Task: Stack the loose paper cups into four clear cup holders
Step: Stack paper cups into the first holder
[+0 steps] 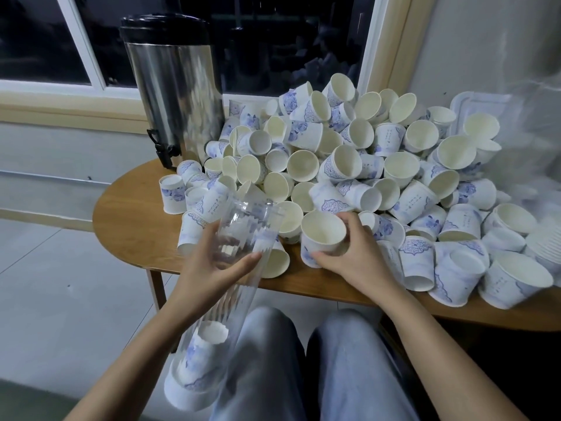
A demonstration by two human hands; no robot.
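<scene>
Paper cup (323, 233) in right hand (359, 256)

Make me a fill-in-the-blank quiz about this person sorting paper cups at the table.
The left hand holds a clear plastic tube cup holder with a few cups stacked at its ____.
The right hand grips one white, blue-patterned paper cup, its opening facing ____.
The shiny steel drink dispenser has a ____ lid.
The loose cup heap lies on a ____ table.
Missing words: bottom; up; black; wooden.
</scene>
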